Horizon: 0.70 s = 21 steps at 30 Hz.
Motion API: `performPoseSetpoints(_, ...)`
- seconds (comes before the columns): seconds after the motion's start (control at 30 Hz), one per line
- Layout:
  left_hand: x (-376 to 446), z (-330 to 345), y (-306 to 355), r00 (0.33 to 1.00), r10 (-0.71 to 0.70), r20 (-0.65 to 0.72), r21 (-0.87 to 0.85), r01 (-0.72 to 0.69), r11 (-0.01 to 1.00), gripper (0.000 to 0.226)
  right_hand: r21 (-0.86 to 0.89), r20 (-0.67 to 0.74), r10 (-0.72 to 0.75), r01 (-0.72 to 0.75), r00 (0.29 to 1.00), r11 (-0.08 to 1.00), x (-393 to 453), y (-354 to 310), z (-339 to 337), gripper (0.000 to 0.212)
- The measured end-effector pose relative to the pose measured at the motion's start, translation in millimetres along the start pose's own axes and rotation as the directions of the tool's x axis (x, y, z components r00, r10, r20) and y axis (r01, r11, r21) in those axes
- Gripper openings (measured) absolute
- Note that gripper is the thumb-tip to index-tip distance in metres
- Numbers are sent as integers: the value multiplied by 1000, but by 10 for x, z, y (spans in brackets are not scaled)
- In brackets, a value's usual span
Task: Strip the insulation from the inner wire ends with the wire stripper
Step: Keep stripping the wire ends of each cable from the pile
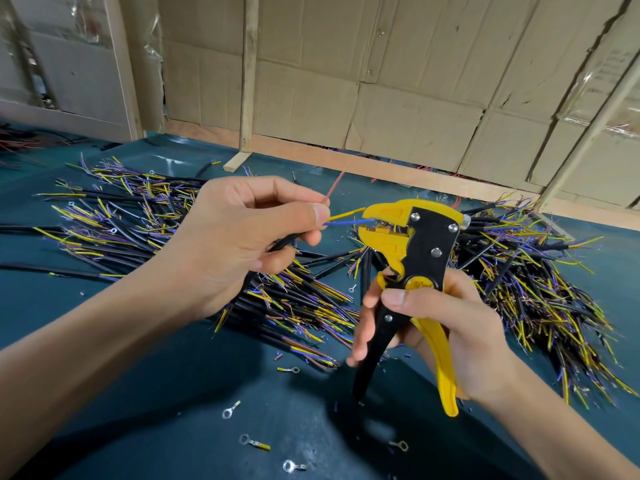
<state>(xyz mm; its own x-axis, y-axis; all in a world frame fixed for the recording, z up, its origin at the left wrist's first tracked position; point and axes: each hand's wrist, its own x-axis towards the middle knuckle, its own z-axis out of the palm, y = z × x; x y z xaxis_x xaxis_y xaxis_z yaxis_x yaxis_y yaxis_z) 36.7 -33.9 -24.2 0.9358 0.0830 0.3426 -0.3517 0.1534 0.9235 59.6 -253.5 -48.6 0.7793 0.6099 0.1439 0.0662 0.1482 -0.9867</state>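
Note:
My left hand [239,237] pinches a black cable [284,241] near its end, between thumb and fingers. Three inner wires fan out of it: a blue wire [346,223], a yellow wire [346,214] and a brown wire [334,187] that points up and away. The blue wire's tip sits inside the jaws of a yellow and black wire stripper [408,251]. The yellow wire runs just above the jaws. My right hand [446,327] grips the stripper's handles, which stand spread apart, with the jaws pointing left.
Piles of black cables with yellow, blue and brown ends lie on the teal table, one pile [138,216] behind my left hand and one pile [540,282] to the right. Ring terminals [254,442] and insulation scraps are scattered near me. A cardboard wall [381,81] stands behind.

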Motion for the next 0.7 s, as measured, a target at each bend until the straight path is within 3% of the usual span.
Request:
performPoseSetpoints(0.33, 3, -13, -2, 1000, 0, 0, 20, 0, 1000, 11, -71, 38, 15, -13, 999, 997, 1, 6, 8, 17)
performPoseSetpoints(0.47, -9, -10, -9, 1000, 13, 7, 25, -14, 1000, 13, -64, -103, 38, -45, 994, 997, -29, 0, 88, 24)
performPoseSetpoints(0.53, -18, 1, -9, 999, 35, 14, 22, -35, 999, 13, -33, -137, 59, -64, 989, 997, -39, -10, 123, 24)
performPoseSetpoints(0.7, -12, 4, -8, 993, 114, -15, 33, -113, 993, 3, 108, -57, 84, -78, 995, 991, -23, -55, 186, 22)
